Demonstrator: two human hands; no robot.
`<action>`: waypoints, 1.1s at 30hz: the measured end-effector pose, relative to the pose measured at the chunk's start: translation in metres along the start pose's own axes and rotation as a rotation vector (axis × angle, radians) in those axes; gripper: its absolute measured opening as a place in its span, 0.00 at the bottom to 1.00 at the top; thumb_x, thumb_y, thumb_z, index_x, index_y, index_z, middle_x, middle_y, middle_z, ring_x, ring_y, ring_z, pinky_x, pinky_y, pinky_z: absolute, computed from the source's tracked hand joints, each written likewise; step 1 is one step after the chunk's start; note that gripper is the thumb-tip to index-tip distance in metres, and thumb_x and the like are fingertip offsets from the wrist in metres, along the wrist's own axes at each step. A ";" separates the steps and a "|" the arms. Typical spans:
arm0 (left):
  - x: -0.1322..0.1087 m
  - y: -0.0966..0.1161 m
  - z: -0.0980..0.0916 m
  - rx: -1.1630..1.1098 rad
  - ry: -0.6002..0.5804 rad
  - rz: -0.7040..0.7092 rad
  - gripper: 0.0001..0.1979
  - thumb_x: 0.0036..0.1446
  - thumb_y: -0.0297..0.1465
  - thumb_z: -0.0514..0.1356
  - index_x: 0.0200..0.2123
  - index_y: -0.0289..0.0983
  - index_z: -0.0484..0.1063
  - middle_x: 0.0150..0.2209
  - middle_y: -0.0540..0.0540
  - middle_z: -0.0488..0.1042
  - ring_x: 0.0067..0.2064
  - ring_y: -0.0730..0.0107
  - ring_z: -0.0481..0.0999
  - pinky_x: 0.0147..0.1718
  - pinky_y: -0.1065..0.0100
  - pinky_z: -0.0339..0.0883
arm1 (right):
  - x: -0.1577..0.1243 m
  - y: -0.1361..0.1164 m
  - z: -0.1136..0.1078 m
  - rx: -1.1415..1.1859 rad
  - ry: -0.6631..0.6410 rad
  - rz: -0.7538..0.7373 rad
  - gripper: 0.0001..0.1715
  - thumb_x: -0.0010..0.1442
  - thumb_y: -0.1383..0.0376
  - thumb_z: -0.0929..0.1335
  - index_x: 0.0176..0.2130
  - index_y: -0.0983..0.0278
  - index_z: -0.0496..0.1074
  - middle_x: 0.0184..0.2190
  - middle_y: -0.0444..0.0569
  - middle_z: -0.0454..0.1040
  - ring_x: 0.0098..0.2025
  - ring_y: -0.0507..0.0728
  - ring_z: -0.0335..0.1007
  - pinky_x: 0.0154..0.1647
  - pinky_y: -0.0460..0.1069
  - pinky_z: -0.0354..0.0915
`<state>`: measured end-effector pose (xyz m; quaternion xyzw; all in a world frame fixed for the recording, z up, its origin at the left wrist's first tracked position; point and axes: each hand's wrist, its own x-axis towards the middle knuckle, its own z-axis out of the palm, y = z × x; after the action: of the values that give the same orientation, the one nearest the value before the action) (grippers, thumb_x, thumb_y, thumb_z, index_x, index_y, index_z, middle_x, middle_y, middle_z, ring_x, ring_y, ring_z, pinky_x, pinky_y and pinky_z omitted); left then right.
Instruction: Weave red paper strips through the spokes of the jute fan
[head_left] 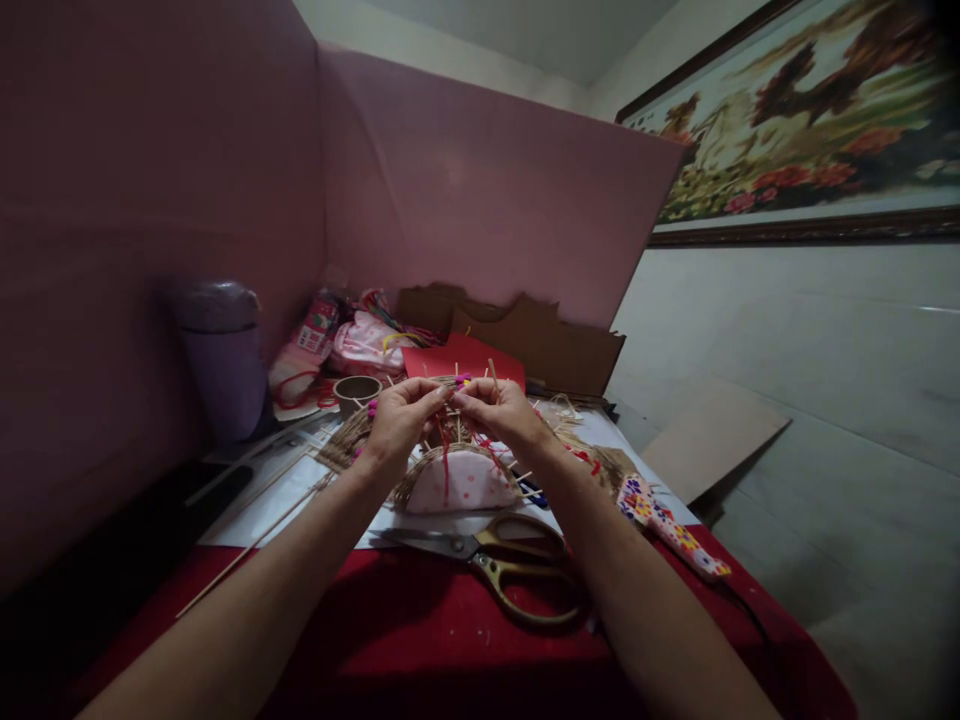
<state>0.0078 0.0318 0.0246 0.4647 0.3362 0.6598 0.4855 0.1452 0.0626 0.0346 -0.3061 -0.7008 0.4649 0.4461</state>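
Observation:
My left hand (401, 415) and my right hand (504, 408) meet at the middle, each with thumb and forefinger pinched. A thin red string (446, 465) hangs down from between the fingertips. The exact grip is small and partly hidden. Just behind and below is a woven straw piece (341, 445) with thin sticks poking out and pink bits along its edge. Nearer to me stands a half-round part faced with white cloth with pink spots (465, 484), edged in woven straw.
Gold-handled scissors (487, 560) lie on the red tablecloth (375, 620) below my hands. A flowered glue gun (671, 530) rests at right. A purple tumbler (225, 375), a cardboard ring (358, 390) and pink packages (367, 340) stand at left. Torn cardboard (540, 340) leans behind.

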 end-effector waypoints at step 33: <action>0.010 0.018 -0.001 0.147 -0.090 0.152 0.09 0.44 0.35 0.63 0.21 0.34 0.70 0.20 0.51 0.69 0.23 0.74 0.64 0.24 0.70 0.58 | -0.004 -0.008 -0.007 0.025 -0.065 0.017 0.20 0.45 0.53 0.73 0.25 0.68 0.69 0.14 0.39 0.64 0.15 0.44 0.51 0.16 0.42 0.44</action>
<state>0.0003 0.0356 0.0434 0.5526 0.3253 0.6467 0.4132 0.1534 0.0589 0.0420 -0.2915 -0.7064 0.4869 0.4230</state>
